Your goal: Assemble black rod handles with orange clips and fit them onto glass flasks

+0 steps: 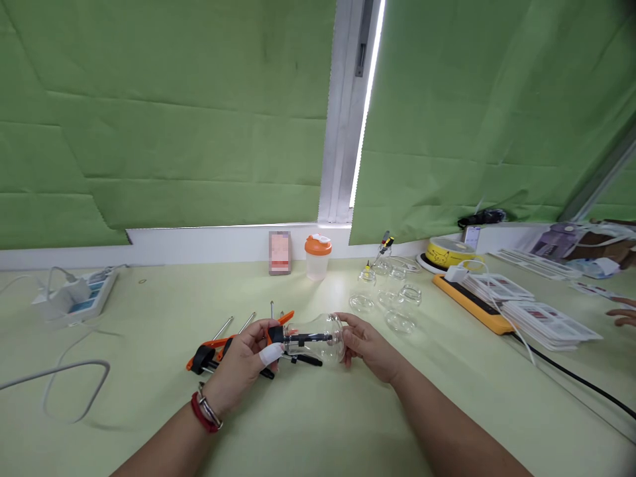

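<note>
A clear glass vessel (320, 324) lies sideways between my two hands above the table, with a dark rod inside it. My left hand (248, 354), its thumb wrapped in white tape, is closed on the black and orange cap at the vessel's narrow end. The fingers of my right hand (365, 344) hold the wide rounded end. Beneath and beside my left hand are several tools with metal rods, orange parts and black handles (309, 360). A black round piece (203, 360) is among them on the left.
Several clear glass vessels (400, 321) stand right of centre. Behind are an orange-lidded cup (318, 257) and a phone (279, 253). A power strip (97, 295) is left; an orange strip (472, 305), white card stacks (549, 324) and another person's hand (623, 311) are right.
</note>
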A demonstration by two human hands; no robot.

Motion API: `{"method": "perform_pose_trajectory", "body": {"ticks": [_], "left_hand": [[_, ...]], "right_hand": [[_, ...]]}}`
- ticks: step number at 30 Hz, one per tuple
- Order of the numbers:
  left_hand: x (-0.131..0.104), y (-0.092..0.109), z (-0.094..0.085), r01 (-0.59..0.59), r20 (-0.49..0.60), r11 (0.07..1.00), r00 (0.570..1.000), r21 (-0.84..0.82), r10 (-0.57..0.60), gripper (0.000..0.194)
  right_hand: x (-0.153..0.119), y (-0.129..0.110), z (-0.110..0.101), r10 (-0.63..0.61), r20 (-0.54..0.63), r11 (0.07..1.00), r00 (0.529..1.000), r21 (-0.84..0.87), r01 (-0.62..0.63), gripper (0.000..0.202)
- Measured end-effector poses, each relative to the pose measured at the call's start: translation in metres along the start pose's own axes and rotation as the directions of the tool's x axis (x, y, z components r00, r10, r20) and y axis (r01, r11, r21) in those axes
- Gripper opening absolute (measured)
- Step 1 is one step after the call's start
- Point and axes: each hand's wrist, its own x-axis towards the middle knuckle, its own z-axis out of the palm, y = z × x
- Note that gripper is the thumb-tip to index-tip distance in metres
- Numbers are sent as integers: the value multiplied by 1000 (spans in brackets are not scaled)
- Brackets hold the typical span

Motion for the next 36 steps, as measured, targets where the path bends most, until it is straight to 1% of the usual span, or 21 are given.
{"method": "perform_pose_trajectory", "body": {"ticks": [4, 7, 8, 12, 13, 19, 24, 27, 30, 36], "left_hand": [[-1, -1, -1, -14, 50, 1000, 999, -12, 14, 37], [-1, -2, 0, 4, 37, 1000, 999, -26, -3, 42], [0, -2, 0, 8, 25, 1000, 1000, -27, -7, 43], [1, -1, 1, -1, -17, 1000, 1000, -23, 1, 45], [1, -1, 1, -9, -19, 1000, 1000, -24, 9, 46], [2, -5, 1, -48, 13, 999, 999, -20, 49, 43], [3, -9, 0, -56, 27, 998, 998, -15, 56, 42], [3, -9, -2, -66, 28, 998, 997, -22, 67, 42], [3, -7, -3, -68, 26, 997, 997, -23, 68, 42], [0, -4, 0, -63, 28, 998, 998, -19, 63, 41]], "right_hand": [[0, -1, 1, -14, -11, 1000, 1000, 3, 14, 51], [-1, -3, 2, -36, -53, 999, 998, 2, 36, 52], [-1, -4, 3, -42, -49, 999, 998, 7, 43, 55], [-4, -7, 2, -87, 65, 996, 994, 34, 85, 68], [-4, -6, 2, -90, 76, 995, 993, 39, 87, 69], [-2, -3, 3, -35, 45, 999, 998, 33, 33, 59], [-2, -7, 8, -55, 51, 998, 997, -1, 55, 50], [-3, -8, 8, -85, 32, 996, 996, 3, 85, 56], [-4, -7, 6, -86, 66, 996, 994, 8, 86, 67], [-1, -3, 1, -68, 63, 998, 996, 19, 66, 62]]}}
